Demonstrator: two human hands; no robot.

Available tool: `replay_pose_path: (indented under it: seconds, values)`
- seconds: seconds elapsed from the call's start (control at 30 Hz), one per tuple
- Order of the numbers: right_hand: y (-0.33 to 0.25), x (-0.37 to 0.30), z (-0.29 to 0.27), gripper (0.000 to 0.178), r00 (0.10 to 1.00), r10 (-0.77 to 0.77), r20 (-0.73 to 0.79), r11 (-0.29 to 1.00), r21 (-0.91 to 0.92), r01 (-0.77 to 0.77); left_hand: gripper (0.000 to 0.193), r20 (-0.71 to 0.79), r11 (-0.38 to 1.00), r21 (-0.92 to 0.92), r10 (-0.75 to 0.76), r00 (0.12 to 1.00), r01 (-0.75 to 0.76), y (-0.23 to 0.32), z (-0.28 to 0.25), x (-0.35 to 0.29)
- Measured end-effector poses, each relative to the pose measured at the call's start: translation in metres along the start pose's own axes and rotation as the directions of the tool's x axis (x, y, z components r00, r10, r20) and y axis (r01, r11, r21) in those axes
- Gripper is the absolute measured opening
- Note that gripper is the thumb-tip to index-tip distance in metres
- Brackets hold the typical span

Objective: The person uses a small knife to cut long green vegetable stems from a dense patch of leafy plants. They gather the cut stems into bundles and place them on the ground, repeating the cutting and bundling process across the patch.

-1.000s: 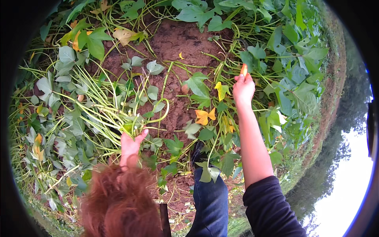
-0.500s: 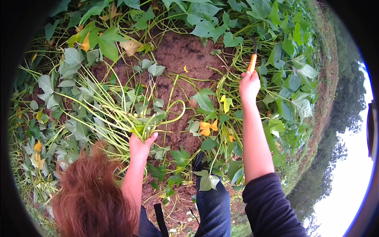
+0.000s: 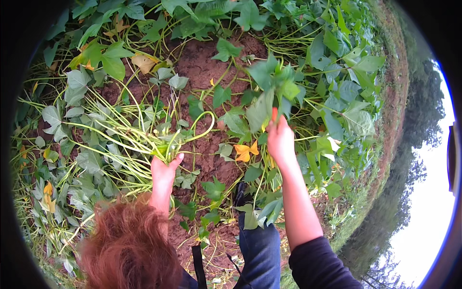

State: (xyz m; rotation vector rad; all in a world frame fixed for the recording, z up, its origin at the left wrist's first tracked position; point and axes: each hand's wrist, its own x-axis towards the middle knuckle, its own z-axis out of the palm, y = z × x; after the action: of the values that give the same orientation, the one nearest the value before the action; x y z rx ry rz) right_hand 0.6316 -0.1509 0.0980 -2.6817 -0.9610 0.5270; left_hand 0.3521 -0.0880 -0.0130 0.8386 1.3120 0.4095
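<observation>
hair: reddish, curly | right sleeve: dark, pushed up | forearms bare | trousers: blue denim

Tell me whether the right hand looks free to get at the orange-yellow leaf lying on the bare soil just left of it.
Probably yes. The right hand is shut on an orange-handled tool among green vines, and the orange-yellow leaf lies just beside it on the red-brown soil with nothing covering it, though the grip is already occupied.

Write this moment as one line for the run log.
left hand: grips vine bundle | right hand: holds leafy vine raised | ground: bare red soil
</observation>
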Motion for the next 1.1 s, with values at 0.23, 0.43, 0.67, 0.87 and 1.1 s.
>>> replay_pose_path:
  seconds: [0.23,0.43,0.67,0.87,1.1]
  values:
    - [-0.044,0.029,0.043,0.022,0.944,-0.315,0.095,0.709,-0.637,0.301,0.041,-0.027,1.000,0.011,0.007,1.000,-0.006,0.000,-0.003,0.000]
    - [-0.033,0.077,0.029,0.025,0.990,-0.137,0.029,0.934,-0.329,0.139,0.044,0.013,1.000,0.007,-0.012,1.000,0.012,0.008,0.005,-0.002]
    - [-0.008,-0.088,-0.014,0.038,0.977,0.212,-0.031,0.977,-0.003,-0.212,0.041,0.000,0.999,0.029,-0.026,1.000,0.026,0.006,-0.003,0.006]
    - [-0.012,-0.155,-0.058,0.043,0.947,0.300,0.110,0.953,-0.079,-0.293,0.042,0.048,0.992,-0.095,-0.079,0.996,0.083,0.002,-0.007,0.005]
    - [-0.023,-0.119,-0.080,0.032,0.937,0.344,-0.057,0.939,0.043,-0.342,0.043,0.029,0.994,0.066,-0.086,0.996,0.084,-0.001,-0.008,0.009]
